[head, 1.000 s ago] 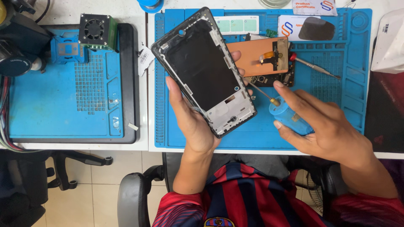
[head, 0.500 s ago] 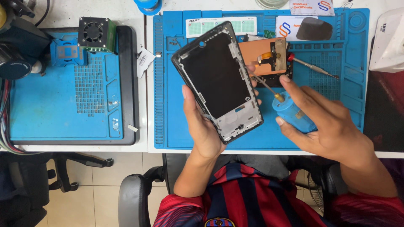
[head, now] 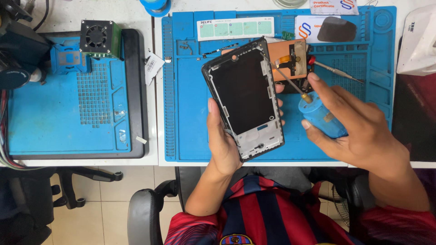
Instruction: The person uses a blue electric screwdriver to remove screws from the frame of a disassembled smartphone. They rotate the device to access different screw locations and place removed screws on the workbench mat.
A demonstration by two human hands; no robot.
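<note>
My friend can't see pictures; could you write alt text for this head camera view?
The left hand holds a bare black phone frame above a blue repair mat, while the right hand grips a blue needle-tipped bottle beside it. An orange phone part lies behind.

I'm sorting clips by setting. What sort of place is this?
Most likely a phone repair bench. The left hand holds a bare phone frame, the right hand holds a blue needle-tipped bottle, and blue repair mats cover the table, with a screwdriver lying nearby.
</note>
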